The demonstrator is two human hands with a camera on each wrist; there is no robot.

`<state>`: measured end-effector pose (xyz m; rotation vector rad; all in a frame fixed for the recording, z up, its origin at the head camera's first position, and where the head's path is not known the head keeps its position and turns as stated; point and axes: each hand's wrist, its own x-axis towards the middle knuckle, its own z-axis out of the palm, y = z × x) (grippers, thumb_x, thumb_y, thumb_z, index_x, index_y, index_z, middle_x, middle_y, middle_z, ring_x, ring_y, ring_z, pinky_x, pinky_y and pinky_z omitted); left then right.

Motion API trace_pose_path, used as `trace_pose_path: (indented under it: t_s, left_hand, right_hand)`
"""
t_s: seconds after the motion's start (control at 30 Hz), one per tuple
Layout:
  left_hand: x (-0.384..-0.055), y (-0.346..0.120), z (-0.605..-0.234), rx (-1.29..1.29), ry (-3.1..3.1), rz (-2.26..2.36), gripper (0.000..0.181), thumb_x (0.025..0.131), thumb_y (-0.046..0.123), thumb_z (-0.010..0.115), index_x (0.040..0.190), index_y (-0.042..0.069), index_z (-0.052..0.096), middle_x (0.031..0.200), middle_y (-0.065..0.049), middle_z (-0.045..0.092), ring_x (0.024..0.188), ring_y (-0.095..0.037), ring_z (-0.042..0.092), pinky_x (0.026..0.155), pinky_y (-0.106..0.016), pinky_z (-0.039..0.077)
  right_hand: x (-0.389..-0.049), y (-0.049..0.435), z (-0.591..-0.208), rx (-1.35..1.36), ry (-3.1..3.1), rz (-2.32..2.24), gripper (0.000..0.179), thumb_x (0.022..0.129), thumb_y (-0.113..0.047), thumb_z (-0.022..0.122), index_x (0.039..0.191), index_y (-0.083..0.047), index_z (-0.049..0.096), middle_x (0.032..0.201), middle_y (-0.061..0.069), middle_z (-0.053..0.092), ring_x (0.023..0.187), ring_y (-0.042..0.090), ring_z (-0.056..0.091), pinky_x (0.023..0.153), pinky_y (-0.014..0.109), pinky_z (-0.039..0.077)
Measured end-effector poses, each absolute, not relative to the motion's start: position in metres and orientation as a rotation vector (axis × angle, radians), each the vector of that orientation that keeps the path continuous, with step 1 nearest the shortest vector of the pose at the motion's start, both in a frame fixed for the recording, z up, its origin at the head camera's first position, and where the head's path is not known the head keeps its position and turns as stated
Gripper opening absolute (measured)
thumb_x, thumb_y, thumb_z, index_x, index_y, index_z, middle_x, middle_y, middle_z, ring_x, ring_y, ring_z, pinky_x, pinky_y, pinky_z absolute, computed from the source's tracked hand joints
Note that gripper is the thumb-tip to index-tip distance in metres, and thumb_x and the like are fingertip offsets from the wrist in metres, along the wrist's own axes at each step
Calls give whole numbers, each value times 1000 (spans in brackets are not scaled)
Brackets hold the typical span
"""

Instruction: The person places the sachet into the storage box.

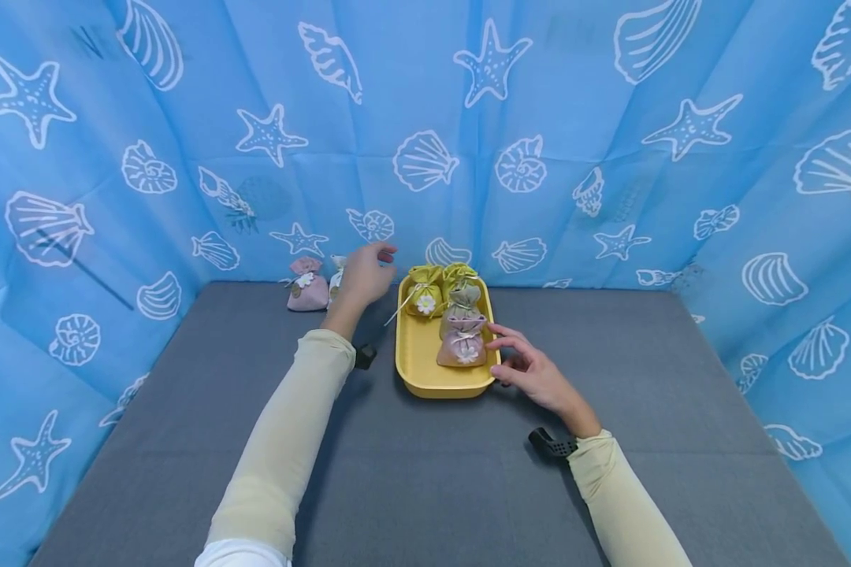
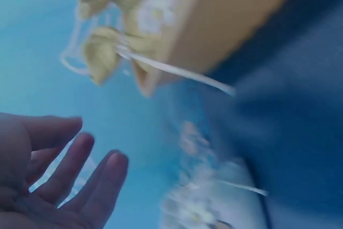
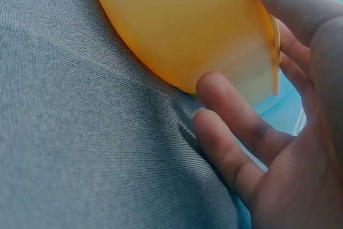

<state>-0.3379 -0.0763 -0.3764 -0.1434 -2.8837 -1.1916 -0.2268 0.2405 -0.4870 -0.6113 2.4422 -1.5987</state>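
My left hand (image 1: 367, 276) is above the back of the table, just left of the yellow tray (image 1: 414, 382), holding nothing. In the left wrist view its loose, spread fingers (image 2: 115, 167) are apart from the bags. A white drawstring pouch (image 1: 336, 276) stands partly hidden behind that hand, beside a pink pouch (image 1: 308, 293) with a white flower. Inside the tray are two yellow-green pouches (image 1: 418, 299), a grey-green pouch (image 1: 464, 297) and a mauve pouch (image 1: 462, 350). My right hand (image 1: 539, 379) touches the tray's right rim with spread fingers.
A grey cloth (image 1: 425, 480) covers the table. Behind it and along both sides hangs a blue curtain (image 1: 574, 71) with white shell and starfish prints. A white cord from one pouch hangs over the tray's left rim.
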Motion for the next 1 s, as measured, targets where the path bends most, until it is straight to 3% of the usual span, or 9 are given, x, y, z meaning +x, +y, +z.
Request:
trace_pose_path:
  t_s: [0.1, 0.17, 0.23, 0.3, 0.4, 0.6, 1.0]
  left_hand:
    - [-337, -86, -388, -81, -2827, -1160, 43, 100, 10, 52, 142, 16, 59, 136, -6, 65, 97, -30, 66, 71, -39, 52]
    - [-338, -91, -396, -56, -2773, -1153, 44, 98, 8, 52, 141, 16, 60, 137, -7, 64, 94, -31, 64, 67, -37, 48]
    - [-338, -97, -404, -39, -2715, -1154, 45, 98, 6, 52, 142, 14, 59, 139, -9, 62, 102, -33, 63, 73, -40, 51]
    - [-338, -102, -411, -7, -2666, -1156, 47, 98, 7, 54, 145, 13, 56, 141, -10, 60, 119, -33, 60, 88, -45, 53]
    - [-337, -109, -420, 56, -2625, -1198, 53, 99, 9, 57, 151, 13, 47, 148, -11, 53, 138, -33, 50, 110, -52, 46]
    - [-337, -122, -429, 91, -2610, -1276, 68, 97, 18, 67, 157, 15, 36, 157, -12, 43, 145, -34, 42, 115, -53, 42]
    - [-339, -135, -434, 145, -2758, -1231, 90, 91, 22, 75, 163, 20, 21, 168, -19, 19, 150, -42, 34, 112, -61, 43]
  right_hand:
    - [-226, 243, -486, -604, 2449, -1601, 36, 101, -19, 65, 135, -10, 58, 168, 0, 29, 82, 14, 62, 65, 29, 54]
    - [-226, 243, -485, -600, 2452, -1605, 37, 101, -19, 65, 135, -9, 58, 168, 0, 29, 82, 15, 61, 65, 28, 54]
    - [-226, 244, -485, -598, 2453, -1604, 37, 101, -20, 65, 135, -10, 58, 168, 0, 28, 83, 15, 62, 66, 27, 54]
    - [-226, 244, -485, -598, 2454, -1600, 36, 101, -20, 65, 135, -10, 58, 168, 0, 28, 84, 15, 62, 66, 27, 54]
    - [-227, 244, -486, -599, 2448, -1601, 37, 101, -20, 65, 136, -11, 58, 168, 0, 28, 84, 15, 62, 66, 28, 54]
    - [-227, 242, -487, -589, 2440, -1599, 37, 101, -20, 65, 136, -11, 58, 168, -3, 28, 86, 17, 63, 66, 28, 54]
    - [-226, 239, -487, -624, 2436, -1622, 36, 100, -18, 66, 135, -12, 59, 168, 5, 29, 84, 14, 64, 65, 29, 54]
